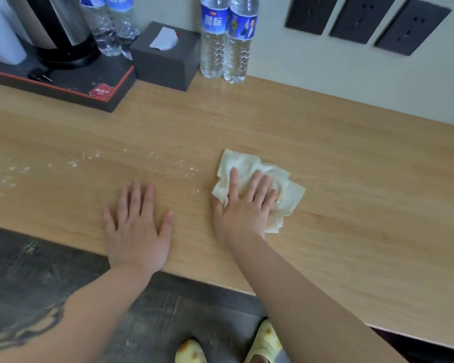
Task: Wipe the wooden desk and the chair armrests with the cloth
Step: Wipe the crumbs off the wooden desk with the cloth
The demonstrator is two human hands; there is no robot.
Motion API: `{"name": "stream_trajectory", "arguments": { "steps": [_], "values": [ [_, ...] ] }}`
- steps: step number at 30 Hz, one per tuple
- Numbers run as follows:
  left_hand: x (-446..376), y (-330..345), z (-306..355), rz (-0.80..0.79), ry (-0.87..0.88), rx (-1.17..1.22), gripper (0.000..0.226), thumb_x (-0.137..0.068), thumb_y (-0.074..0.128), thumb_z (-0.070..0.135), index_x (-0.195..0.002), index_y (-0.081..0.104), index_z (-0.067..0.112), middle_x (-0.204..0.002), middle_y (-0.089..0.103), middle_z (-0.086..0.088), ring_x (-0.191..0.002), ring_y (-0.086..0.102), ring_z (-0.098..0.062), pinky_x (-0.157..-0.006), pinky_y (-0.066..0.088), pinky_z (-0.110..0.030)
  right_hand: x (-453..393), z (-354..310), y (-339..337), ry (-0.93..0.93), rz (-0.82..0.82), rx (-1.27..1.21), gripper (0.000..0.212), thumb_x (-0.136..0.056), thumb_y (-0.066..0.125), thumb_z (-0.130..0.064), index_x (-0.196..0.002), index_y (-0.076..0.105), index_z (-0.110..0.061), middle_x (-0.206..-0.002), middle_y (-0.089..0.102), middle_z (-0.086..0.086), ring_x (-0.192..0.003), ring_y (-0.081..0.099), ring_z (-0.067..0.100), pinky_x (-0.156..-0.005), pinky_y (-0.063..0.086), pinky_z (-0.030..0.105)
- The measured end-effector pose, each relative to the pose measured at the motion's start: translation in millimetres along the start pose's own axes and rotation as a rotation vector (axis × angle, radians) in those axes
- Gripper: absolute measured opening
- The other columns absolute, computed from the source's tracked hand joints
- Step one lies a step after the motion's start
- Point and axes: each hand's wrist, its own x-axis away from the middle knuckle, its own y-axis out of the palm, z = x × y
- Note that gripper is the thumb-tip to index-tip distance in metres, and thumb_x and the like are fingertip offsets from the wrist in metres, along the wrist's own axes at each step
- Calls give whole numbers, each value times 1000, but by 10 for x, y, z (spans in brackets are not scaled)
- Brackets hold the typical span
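right hand (247,208) is pressing the cloth (257,184) flat on the table (351,179), fingers spread on top, not clenched. left hand (136,226) lies open and empty. the white crumbs (74,163) sit off to the left, so i'd guess the wipe goes leftward.

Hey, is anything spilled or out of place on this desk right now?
Yes. White specks are scattered across the wooden desk, left of the cloth under the right hand and beyond the left hand. What they are is unclear. Nothing else stands out.
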Motion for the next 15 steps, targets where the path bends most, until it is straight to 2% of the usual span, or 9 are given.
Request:
{"name": "stream_trajectory", "arguments": {
  "steps": [2, 4, 5, 7, 9, 11, 13, 15],
  "values": [
    [-1, -4, 6, -8, -3, -16, 72, -88, 0, 62, -151, -8, 28, -160, -14, 4, -145, -20, -14, -116, -11, -46, 355, 183, 47, -262, 33, 12, 69, -91, 4, -59, -146, -27, -30, -153, -28, 21, -138, -31, 39, -112, -19, 54],
    [1, -13, 14, -12, -1, -15, 72, -88, 0, 63, -150, -11, 29, -159, -16, 5, -144, -21, -14, -116, -12, -46, 645, 594, 101, -376, 53, 45, 70, -91, 12, -58, -150, -15, -32, -157, -16, 17, -143, -22, 36, -114, -14, 51],
    [5, -21, 9, -18, 3, -16, 71, -89, 0, 63, -150, -12, 29, -159, -18, 5, -144, -22, -14, -115, -12, -46, 768, 847, 121, -328, 75, 54, 69, -92, 15, -56, -152, -9, -31, -159, -8, 18, -145, -14, 37, -115, -9, 51],
    [7, -24, 5, -16, 6, -14, 71, -89, 1, 64, -150, -14, 30, -158, -20, 5, -143, -23, -14, -115, -13, -45, 913, 1358, 102, -56, 117, 76, 67, -93, 10, -55, -152, -6, -29, -159, 0, 20, -146, -4, 38, -116, -4, 50],
    [11, -25, 14, -8, 1, -7, 71, -90, 1, 64, -150, -13, 30, -157, -20, 6, -143, -23, -14, -115, -14, -44, 878, 1672, 30, 309, 74, 37, 68, -90, -5, -57, -150, -16, -29, -159, -5, 21, -146, -7, 37, -116, -7, 50],
    [6, -19, 28, -11, 1, -5, 71, -90, 2, 63, -150, -12, 29, -157, -20, 5, -143, -23, -14, -114, -15, -44, 673, 1654, -31, 579, 31, -65, 73, -86, -5, -59, -150, -16, -26, -158, -8, 22, -145, -10, 38, -115, -6, 52],
    [16, -18, 34, -19, -1, 0, 71, -90, 2, 62, -151, -9, 27, -158, -19, 4, -144, -21, -15, -116, -11, -45, 431, 1314, -94, 681, -10, -114, 74, -87, -4, -60, -150, -18, -24, -157, -12, 25, -144, -13, 41, -114, -5, 57],
    [16, -19, 31, -15, -4, 3, 73, -89, -1, 63, -152, -8, 26, -159, -15, 4, -145, -18, -16, -118, -6, -46, 219, 839, -91, 598, -34, -124, 75, -85, -7, -60, -148, -22, -24, -156, -17, 25, -142, -17, 43, -114, -4, 60]
  ]
}}
